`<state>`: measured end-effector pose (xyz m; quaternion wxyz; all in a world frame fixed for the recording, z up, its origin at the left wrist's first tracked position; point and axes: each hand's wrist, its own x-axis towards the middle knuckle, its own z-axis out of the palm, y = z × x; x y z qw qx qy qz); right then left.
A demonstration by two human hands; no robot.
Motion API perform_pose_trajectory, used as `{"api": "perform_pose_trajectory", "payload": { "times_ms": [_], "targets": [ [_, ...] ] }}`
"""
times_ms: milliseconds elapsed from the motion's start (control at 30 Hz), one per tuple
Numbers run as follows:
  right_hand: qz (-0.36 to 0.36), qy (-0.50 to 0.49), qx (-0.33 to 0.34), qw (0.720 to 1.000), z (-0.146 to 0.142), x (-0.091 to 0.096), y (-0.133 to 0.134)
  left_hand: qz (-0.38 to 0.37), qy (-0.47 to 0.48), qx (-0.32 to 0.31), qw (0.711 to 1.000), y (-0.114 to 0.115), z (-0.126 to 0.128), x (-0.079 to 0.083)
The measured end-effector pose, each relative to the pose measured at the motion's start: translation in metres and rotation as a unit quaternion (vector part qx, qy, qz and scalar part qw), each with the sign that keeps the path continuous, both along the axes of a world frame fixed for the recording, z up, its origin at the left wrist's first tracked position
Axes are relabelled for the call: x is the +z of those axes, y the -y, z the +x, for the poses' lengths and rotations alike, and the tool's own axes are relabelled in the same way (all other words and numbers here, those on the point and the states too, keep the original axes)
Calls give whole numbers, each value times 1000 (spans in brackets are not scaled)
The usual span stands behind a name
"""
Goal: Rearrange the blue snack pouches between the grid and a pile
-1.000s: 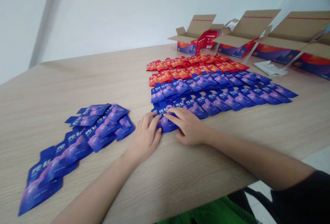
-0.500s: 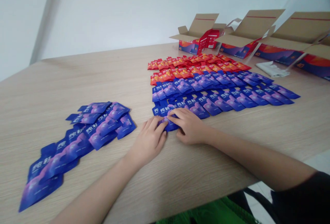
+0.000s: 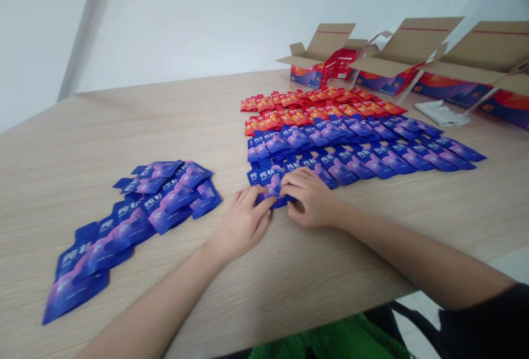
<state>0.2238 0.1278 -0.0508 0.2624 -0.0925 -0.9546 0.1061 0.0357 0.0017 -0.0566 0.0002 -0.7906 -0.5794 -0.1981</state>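
Observation:
My left hand (image 3: 244, 214) is at the lower left edge of a blue packet (image 3: 271, 181) at the near left end of the front row, its fingers closed on the packet. My right hand (image 3: 308, 198) has curled fingers pinching the packet's lower right edge. The fingers hide part of its lower half. Beside it, more blue packets (image 3: 351, 167) overlap in a row running right. A second row of blue packets (image 3: 320, 134) lies behind. To the left, a loose spread of blue packets (image 3: 134, 225) overlaps in a slanting pile.
Two rows of red packets (image 3: 295, 116) lie behind the blue ones. Several open cardboard boxes (image 3: 306, 76) stand along the back right. A crumpled white sheet (image 3: 441, 112) rests before them. The wooden table's (image 3: 165, 122) near edge runs above my green-clad lap.
The view has shifted slightly, moving everything a little to the right. My right fingers have curled more around the packet's lower right edge. My left hand stays at its left side.

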Motion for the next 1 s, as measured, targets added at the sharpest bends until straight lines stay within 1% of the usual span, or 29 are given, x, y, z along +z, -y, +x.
{"api": "perform_pose_trajectory", "payload": {
  "times_ms": [267, 433, 500, 567, 633, 700, 767, 833, 867, 900, 1000],
  "targets": [
    [-32, 2, 10, 999, -4, -5, -2, -15, 13, 2, 1000, -1, 3, -2],
    [-26, -2, 7, 1000, -3, -5, -2, -13, 14, 2, 1000, 0, 7, -3],
    [-11, -10, 13, 1000, -2, -5, -2, -7, -3, 2, 1000, 0, 6, 0],
    [4, -35, 20, 999, -1, -3, -3, 18, -20, 15, 1000, 0, -2, 8],
    [12, -67, 22, 997, 0, -2, -4, 60, -32, 62, 996, -1, -17, 19],
    [15, -91, 24, 995, 1, -2, -4, 94, -56, 155, 982, 0, -39, 31],
    [19, -103, 31, 994, 1, -2, -5, 100, -93, 274, 952, 2, -64, 39],
    [22, -105, 38, 994, 0, -3, -5, 81, -127, 365, 919, 4, -86, 42],
    [22, -105, 40, 993, 0, -3, -5, 65, -141, 391, 907, 5, -95, 41],
    [21, -105, 41, 993, 0, -4, -5, 42, -154, 405, 900, 5, -101, 38],
    [17, -113, 42, 993, 0, -5, -5, -61, -181, 413, 891, 4, -112, 28]
  ]
}}
